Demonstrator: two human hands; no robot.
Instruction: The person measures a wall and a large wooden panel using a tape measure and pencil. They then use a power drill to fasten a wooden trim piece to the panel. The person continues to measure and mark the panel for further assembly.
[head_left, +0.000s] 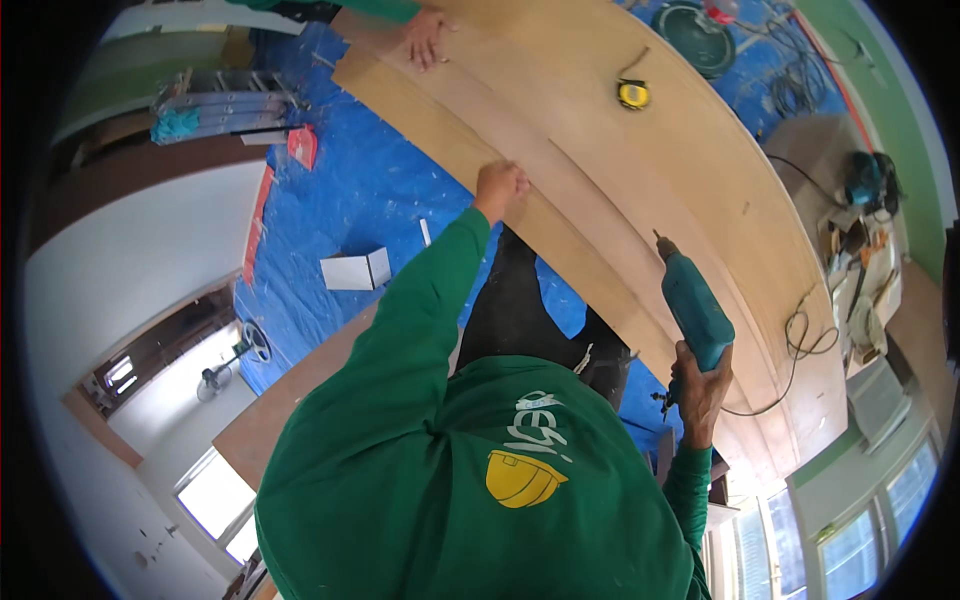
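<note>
My right hand point(705, 385) is wrapped round the grip of a teal power drill point(698, 308). Its thin bit points away from me, over a long light-brown wooden panel point(640, 160). My left hand point(503, 188) is closed, resting on or just above a narrower wooden strip point(590, 255) along the panel's near side; whatever its fingers may hold is hidden. At the far left end, a co-worker's hand point(427, 40) lies spread on the wood. A yellow and black tape measure point(633, 94) sits on the panel's far part.
The drill's cord point(795, 345) loops over the panel's right end. Blue sheeting point(350, 190) covers the floor, with a white box point(356, 270), a red dustpan point(302, 146) and a ladder point(225, 103) to the left. A dark green tub point(693, 40) and cables point(795, 90) lie beyond the panel.
</note>
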